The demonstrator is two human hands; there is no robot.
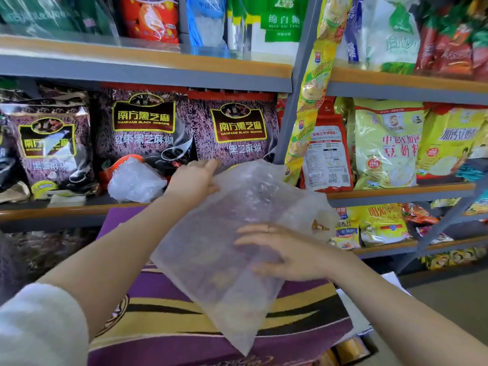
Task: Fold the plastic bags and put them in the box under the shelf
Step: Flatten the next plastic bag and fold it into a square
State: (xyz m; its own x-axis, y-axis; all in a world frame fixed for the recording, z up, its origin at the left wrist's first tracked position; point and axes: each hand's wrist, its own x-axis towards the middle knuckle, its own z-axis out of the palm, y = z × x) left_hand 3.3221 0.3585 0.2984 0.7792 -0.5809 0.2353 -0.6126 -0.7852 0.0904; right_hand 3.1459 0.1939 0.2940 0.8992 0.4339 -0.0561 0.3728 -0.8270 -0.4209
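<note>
A person stands at grey metal store shelves (pixel 148 72) with wooden edges, stocked with food packets. Both bare hands work a large, clear, crinkled plastic bag (pixel 227 249), which is spread out in the air in front of the shelves, above a purple and gold patterned box (pixel 184 336) at the bottom of the view. The left hand (pixel 195 180) grips the bag's upper left edge, its fingers curled around the plastic. The right hand (pixel 285 252) lies flat on the bag's front, fingers (pixel 250 240) straight and slightly spread, pressing the plastic; a ring shows on one finger. A second clear plastic bag, crumpled into a loose ball (pixel 136 180), sits on the middle shelf to the left of the left hand, resting against dark purple black-sesame packets (pixel 237 133). Yellow soy-milk powder packets (pixel 388 143) fill the shelf to the right. A white fuzzy sleeve (pixel 39 326) covers the left upper arm.
</note>
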